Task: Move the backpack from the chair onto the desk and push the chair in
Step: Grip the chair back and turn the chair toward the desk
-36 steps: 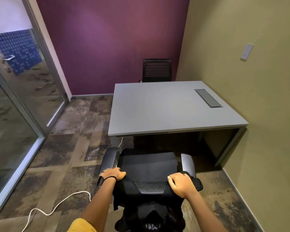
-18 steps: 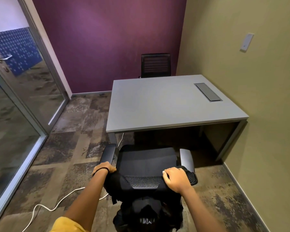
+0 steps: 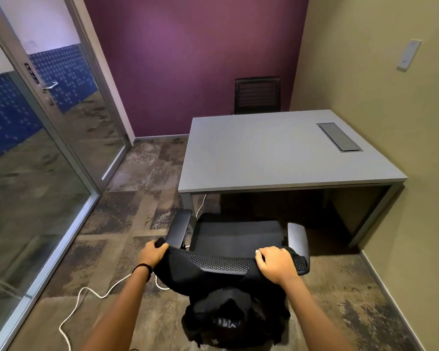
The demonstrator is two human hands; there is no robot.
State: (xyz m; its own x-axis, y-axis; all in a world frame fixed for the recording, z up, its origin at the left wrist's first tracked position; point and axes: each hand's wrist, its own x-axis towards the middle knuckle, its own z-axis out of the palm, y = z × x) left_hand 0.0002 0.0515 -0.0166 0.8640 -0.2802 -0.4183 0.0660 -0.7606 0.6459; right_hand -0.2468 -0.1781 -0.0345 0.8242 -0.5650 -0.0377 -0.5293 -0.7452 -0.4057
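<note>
A black backpack (image 3: 228, 315) hangs behind the black office chair (image 3: 238, 236), with its shoulder straps looped over the mesh top of the backrest. My left hand (image 3: 152, 253) grips the left strap at the left end of the backrest top. Fingers curled, my right hand (image 3: 274, 264) clasps the right strap near the right end. The chair stands pulled out in front of the grey desk (image 3: 276, 153), its seat bare. The desk top holds nothing but a grey cable hatch (image 3: 339, 136).
A second black chair (image 3: 257, 95) stands behind the desk against the purple wall. A white cable (image 3: 91, 297) snakes over the carpet to my left and under the desk. A glass wall and door (image 3: 36, 148) run along the left; a beige wall borders the right.
My left hand has slid outward to the left end of the backrest and closed on the strap. The view has shifted, so desk and chair sit further right.
</note>
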